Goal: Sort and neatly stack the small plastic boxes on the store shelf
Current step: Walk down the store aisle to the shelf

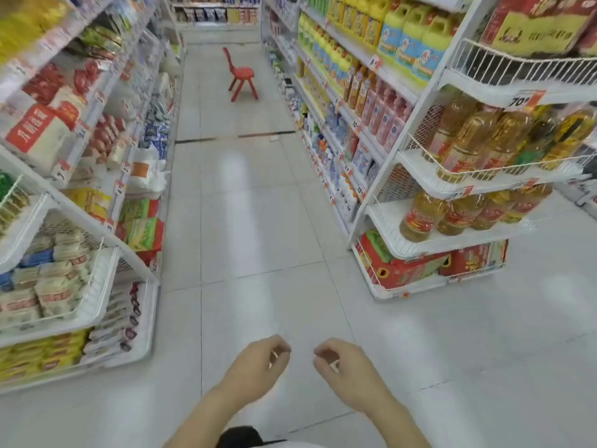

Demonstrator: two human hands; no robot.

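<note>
**Bare hands over an aisle floor, no boxes held**

While both forearms reach out low over the white tiled floor (258, 221), the left hand (258, 363) and right hand (342, 367) hang near each other but apart, backs up, fingers loosely curled inward. Neither grip holds anything; the fingertips of each hand come close to the thumb with only air between them.

Readable writing is scarce. A price tag (525, 100) on the wire end rack at right shows "70" with a small raised digit, above rows of amber oil bottles (478, 137) whose red labels are too blurred to read. Smaller tags along the right shelves show numbers such as "10" and "13". Yellow jugs (410, 43) with blue labels fill the upper right shelves; the print on them cannot be made out. A red-banded white bag (35, 130) on the left shelves carries Chinese characters, too smeared to read surely.

Small plastic boxes cannot be told apart among the goods; packets (55, 286) fill the left wire baskets. A red chair (240, 76) stands far down the aisle.
</note>
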